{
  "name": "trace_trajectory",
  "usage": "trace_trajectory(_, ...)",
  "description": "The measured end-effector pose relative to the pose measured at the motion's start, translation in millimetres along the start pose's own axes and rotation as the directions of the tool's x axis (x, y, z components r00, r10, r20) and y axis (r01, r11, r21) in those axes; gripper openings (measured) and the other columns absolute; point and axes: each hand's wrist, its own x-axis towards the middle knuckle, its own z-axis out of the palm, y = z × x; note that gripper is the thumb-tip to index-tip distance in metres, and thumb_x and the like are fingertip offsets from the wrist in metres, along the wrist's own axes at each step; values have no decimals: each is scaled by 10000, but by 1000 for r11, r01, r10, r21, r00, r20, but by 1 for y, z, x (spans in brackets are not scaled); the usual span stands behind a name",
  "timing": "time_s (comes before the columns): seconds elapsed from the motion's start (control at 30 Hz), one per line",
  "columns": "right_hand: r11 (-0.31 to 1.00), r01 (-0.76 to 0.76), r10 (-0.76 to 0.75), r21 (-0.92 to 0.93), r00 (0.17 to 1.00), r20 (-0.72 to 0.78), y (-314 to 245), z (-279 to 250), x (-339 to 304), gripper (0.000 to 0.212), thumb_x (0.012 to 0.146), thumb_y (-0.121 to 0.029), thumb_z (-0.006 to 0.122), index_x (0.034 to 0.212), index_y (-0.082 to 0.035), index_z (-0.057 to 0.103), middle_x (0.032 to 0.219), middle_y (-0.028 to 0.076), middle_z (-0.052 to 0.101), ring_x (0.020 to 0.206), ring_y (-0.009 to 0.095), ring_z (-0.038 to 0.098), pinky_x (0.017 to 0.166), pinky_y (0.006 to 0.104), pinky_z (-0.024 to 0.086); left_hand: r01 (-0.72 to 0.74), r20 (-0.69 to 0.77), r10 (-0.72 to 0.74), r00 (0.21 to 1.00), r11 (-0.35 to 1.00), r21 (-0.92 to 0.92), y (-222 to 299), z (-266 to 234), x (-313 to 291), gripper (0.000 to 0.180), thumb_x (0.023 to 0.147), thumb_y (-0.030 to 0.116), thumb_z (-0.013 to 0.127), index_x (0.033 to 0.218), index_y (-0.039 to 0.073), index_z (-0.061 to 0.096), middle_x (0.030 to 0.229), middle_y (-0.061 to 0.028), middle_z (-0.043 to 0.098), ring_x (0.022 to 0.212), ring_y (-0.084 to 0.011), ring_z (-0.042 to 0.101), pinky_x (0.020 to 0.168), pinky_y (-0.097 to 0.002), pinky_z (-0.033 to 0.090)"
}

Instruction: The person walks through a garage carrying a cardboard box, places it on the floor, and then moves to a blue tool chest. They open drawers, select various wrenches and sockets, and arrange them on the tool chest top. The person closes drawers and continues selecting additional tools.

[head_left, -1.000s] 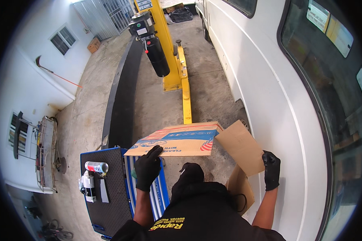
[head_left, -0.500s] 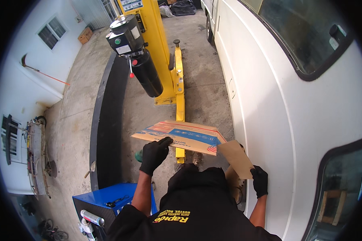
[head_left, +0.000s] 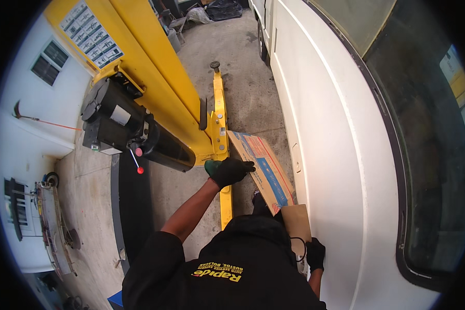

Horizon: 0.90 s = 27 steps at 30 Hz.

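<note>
Left hand pinches cardboard at its nine-o'clock edge; right hand, at five, meets brown flap, apparently for two-ended support; right fingers' closure undeterminable.

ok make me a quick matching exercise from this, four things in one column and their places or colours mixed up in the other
Column one
1. left hand
2. right hand
3. lift post
4. ball on the lever's tip

Column two
a. red
b. at the plain cardboard flap, near the white van
c. yellow
d. at the edge of the printed cardboard panel

Right pairs: 1-d, 2-b, 3-c, 4-a
</note>
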Motion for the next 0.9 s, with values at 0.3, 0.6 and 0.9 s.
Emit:
trace_trajectory(0.3, 991, -89, 81, -101, 993, -83, -75, 20, 100, 221, 1013, -243, 615, 1073, -49, 702, 952, 249, 732, 902, 479, 705, 768, 577, 533, -44, 212, 49, 976, 999, -27, -127, 80, 180, 261, 918, 134, 675, 1115, 210, 830, 1108, -73, 813, 893, -278, 774, 788, -410, 614)
trace_trajectory(0.6, 975, -213, 207, -65, 975, -85, -157, 80, 225, 282, 990, -327, 609, 1032, -83, 746, 923, 260, 742, 889, 496, 722, 752, 592, 553, 130, 226, -137, 965, 990, 46, -263, 89, 269, 407, 940, 137, 616, 1315, 205, 757, 1386, -122, 724, 978, -323, 775, 874, -460, 611)
trace_trajectory(0.9, 953, -274, 275, -129, 961, -7, -248, 172, 444, 285, 990, -317, 620, 1122, -100, 749, 1049, 259, 746, 999, 430, 740, 829, 537, 570, 479, 358, -430, 829, 876, -56, -454, -62, 349, 359, 993, 293, 614, 1297, 176, 767, 1166, -184, 772, 1107, -388, 730, 980, -483, 574)
